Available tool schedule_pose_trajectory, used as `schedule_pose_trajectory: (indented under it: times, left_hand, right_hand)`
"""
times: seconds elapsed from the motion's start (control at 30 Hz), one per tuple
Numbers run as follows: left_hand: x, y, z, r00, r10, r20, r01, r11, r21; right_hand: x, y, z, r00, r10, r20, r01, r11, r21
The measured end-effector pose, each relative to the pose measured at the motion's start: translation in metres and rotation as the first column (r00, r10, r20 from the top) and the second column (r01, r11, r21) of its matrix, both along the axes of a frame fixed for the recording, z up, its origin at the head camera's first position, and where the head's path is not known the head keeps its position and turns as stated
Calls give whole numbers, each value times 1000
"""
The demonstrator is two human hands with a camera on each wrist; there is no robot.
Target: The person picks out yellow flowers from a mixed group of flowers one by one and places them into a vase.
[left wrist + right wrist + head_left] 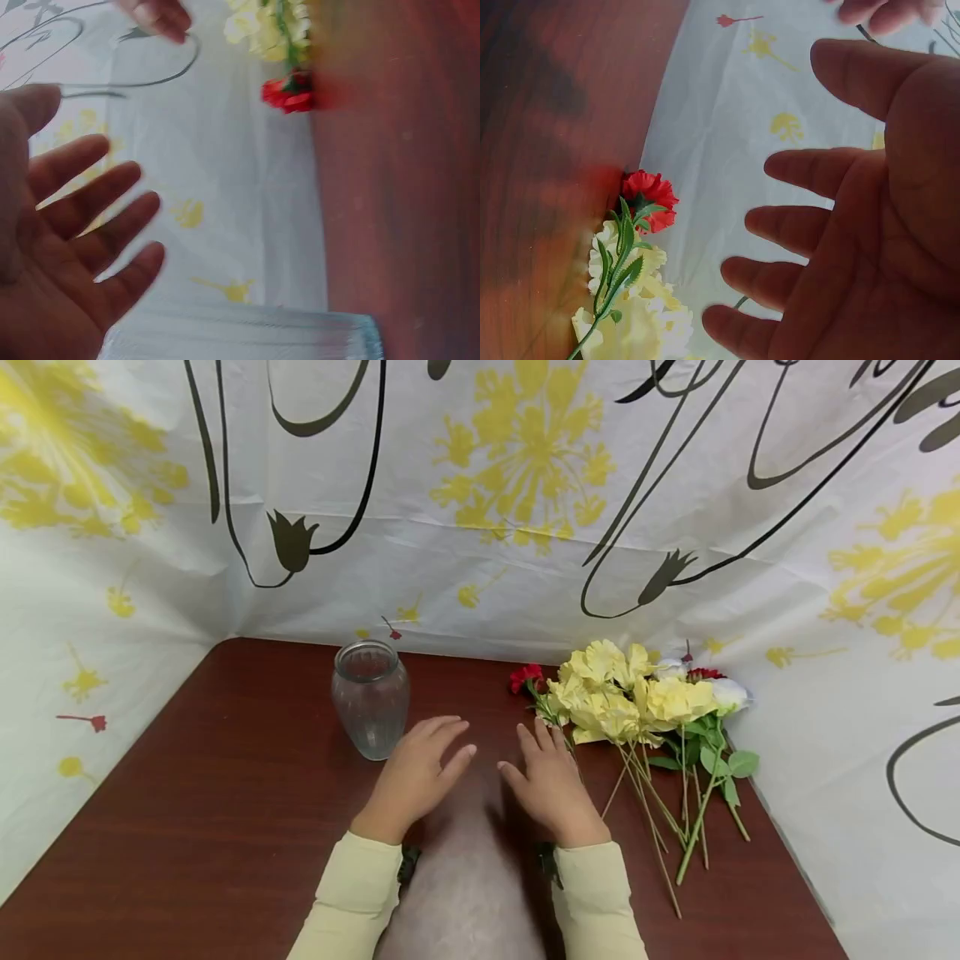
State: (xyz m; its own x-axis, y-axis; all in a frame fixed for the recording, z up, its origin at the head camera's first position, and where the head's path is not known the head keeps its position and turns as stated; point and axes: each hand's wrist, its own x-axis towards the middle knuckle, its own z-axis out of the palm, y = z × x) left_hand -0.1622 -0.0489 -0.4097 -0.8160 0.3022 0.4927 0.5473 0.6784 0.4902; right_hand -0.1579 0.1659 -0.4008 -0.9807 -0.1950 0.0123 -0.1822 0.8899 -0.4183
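Note:
My left hand hovers over the table just right of a clear glass vase, fingers loosely spread and nothing in them. The vase stands upright, with its wide mouth facing up. Opposite it, my right hand is held with fingers apart, also holding nothing, at the left side of a bunch of flowers. Yellow flowers make up most of the bunch, with a red carnation at its left end. In the left wrist view, part of the vase shows along the bottom.
The dark red-brown table meets a patterned white sheet behind and at both sides. White flowers and green leaves lie at the bunch's right. Thin stems point toward the front of the table.

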Motion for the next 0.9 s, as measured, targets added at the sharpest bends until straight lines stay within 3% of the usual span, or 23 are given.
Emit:
schedule_pose_trajectory:
  times: [0.07, 0.2, 0.3, 0.47, 0.53, 0.6, 0.73, 0.83, 0.9]
  left_hand:
    - [0, -8, 7, 995, 19, -96, -10, 995, 95]
    - [-4, -28, 21, 964, 95, -247, -24, 961, 275]
    - [-4, -49, 28, 941, 162, -297, -46, 931, 363]
    - [-6, -84, 31, 910, 288, -300, -143, 894, 425]
    - [-10, -97, 31, 907, 323, -271, -188, 885, 426]
    - [-14, -107, 30, 919, 335, -206, -228, 881, 414]
    - [-25, -118, 28, 956, 292, 36, -289, 904, 315]
    - [-33, -118, 25, 950, 245, 196, -289, 926, 244]
    - [-36, -117, 23, 944, 224, 243, -283, 927, 247]
  right_hand:
    - [-1, 3, 2, 1000, 19, 6, -19, 999, -43]
    - [-4, 8, 14, 999, 44, -5, -45, 994, -99]
    - [-5, 11, 28, 995, 83, -47, -86, 994, -62]
    - [-1, 31, 48, 986, 145, -79, -145, 989, 11]
    - [1, 45, 55, 985, 153, -86, -152, 988, 14]
    - [2, 63, 62, 985, 146, -94, -146, 989, 8]
    - [0, 107, 71, 993, 72, -97, -73, 997, -7]
    - [-8, 142, 72, 996, -27, -87, 25, 999, -22]
    - [-18, 162, 68, 992, -86, -88, 85, 996, -19]
